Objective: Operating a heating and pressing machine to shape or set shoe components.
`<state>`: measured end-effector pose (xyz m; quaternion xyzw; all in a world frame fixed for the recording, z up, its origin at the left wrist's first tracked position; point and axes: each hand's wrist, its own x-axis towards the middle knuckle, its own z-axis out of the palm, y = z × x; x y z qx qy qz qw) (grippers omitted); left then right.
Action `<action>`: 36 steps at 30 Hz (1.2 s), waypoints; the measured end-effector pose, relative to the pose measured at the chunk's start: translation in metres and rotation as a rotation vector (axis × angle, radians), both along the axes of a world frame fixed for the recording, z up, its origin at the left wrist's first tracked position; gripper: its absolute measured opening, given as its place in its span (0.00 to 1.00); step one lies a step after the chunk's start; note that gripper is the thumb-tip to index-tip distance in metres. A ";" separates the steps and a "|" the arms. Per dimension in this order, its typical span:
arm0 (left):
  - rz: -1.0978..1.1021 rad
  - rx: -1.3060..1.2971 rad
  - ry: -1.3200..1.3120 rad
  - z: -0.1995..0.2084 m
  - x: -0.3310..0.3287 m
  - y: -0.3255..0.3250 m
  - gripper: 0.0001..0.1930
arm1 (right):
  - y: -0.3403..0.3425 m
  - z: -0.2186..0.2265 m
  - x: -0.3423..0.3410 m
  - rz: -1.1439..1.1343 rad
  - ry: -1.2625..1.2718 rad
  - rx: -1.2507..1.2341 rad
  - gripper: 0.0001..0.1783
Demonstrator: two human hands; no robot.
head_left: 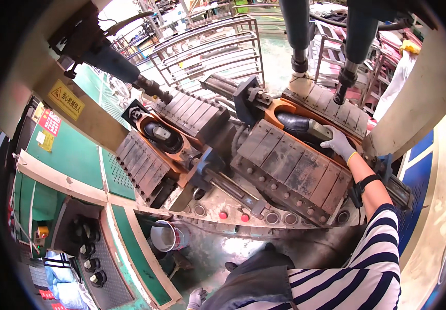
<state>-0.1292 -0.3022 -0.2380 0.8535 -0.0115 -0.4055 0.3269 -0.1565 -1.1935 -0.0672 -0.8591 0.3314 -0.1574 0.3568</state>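
Note:
A dark shoe (295, 123) lies in the orange cradle of the right-hand press, with a grey-green shoe last (318, 129) standing out of its opening. My right hand (338, 144), in a white glove, is closed around the heel end of that last. My left hand (196, 298), also gloved, hangs low at the bottom edge, away from the machine. Its fingers are too small and cut off to read. In the left press sits another dark shoe (165, 135) on a last, with no hand on it.
Metal plate blocks (295, 163) flank the cradles. Press rods (348, 77) hang above both stations. Red buttons (223, 215) line the front ledge. A bucket (168, 236) stands on the floor. More lasts (91, 264) sit on a dark rack at left. Metal racks (212, 51) stand behind.

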 end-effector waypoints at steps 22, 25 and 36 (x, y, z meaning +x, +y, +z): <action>0.491 0.416 -0.921 0.079 0.139 0.080 0.20 | 0.206 0.114 -0.059 -0.132 -0.442 -0.044 0.23; 0.506 0.704 -1.028 0.053 0.151 0.177 0.24 | 0.331 0.069 -0.041 0.046 -0.204 0.173 0.27; 0.229 0.691 -1.114 0.041 0.158 0.244 0.31 | 0.630 -0.181 -0.250 0.211 0.721 0.289 0.13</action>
